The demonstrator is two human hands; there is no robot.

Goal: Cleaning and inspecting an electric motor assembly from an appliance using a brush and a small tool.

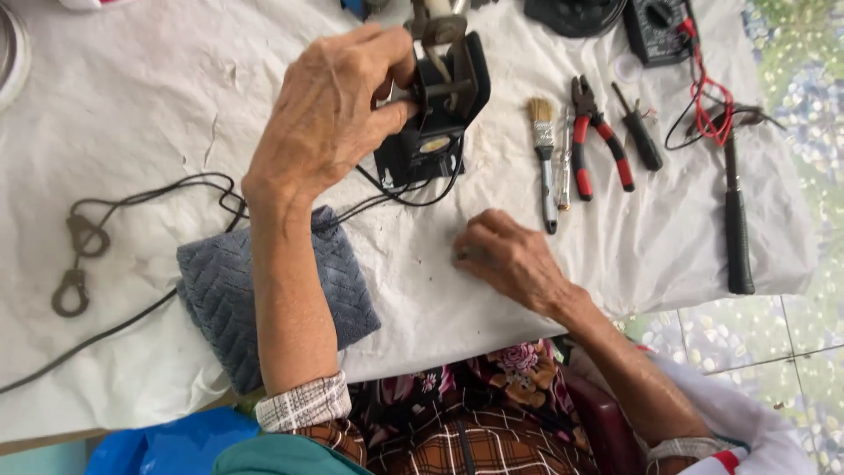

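My left hand (330, 110) is up at the far side of the table (132, 105), its grip closed on a small black box-shaped device (435, 114) that stands upright on the white cover. My thumb presses its near left face and my fingers curl over its top left edge, just beside the metal bracket (440, 31) that sticks up from it. Thin black wires (413, 195) loop out from the foot of the device and run off to the left under my forearm, which crosses a grey quilted cloth (255, 295).

My right hand (510, 259) rests on the table nearer to me, well apart from the device and below it in view. Its fingers are loosely curled, knuckles up; I cannot tell whether anything small sits under them.

To the right of the device lie a small paintbrush (544, 158), red-handled pliers (596, 141), a dark screwdriver (639, 132) and a hammer (737, 211) with a black handle. A dark meter (655, 31) with red leads (710, 105) lies at the far edge.
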